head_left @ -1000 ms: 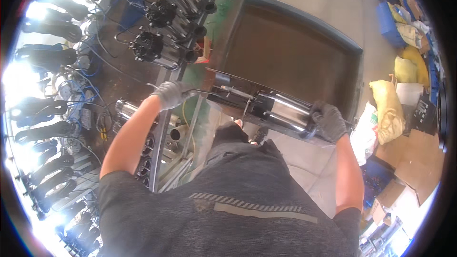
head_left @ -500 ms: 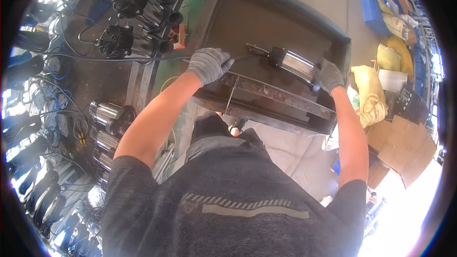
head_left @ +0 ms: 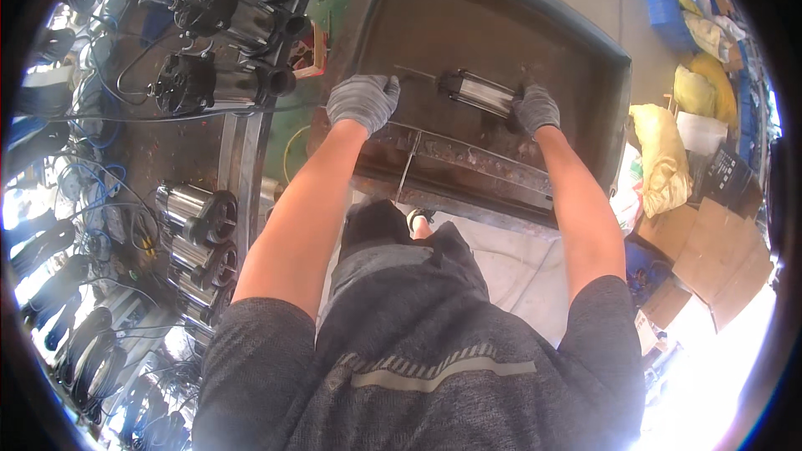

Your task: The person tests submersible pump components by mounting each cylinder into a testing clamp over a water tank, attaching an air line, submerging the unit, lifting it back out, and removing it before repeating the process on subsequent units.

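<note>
A metal motor or pump body (head_left: 484, 93), a silver cylinder with black ends, lies on its side in a dark rectangular trough (head_left: 625, 117). My right hand (head_left: 535, 108), in a grey glove, is closed around its right end. A thin rod or cord sticks out from its left end. My gloved left hand (head_left: 362, 103) is closed over the trough's left side. A black cable (head_left: 242, 112) runs from the left up to that hand. Whether the cable continues to the motor cannot be made out.
Several black-and-silver pumps (head_left: 238, 88) stand on the bench to my left, with more (head_left: 196, 213) lower down. A rusty bar (head_left: 476, 159) crosses the trough's near side. Yellow sacks (head_left: 660, 154) and cardboard (head_left: 718, 255) lie on the right. Cable coils (head_left: 88, 359) crowd the far left.
My right hand and the motor have shifted left, away from the trough's right wall. The cable stretch between my left hand and the motor no longer shows clearly.
</note>
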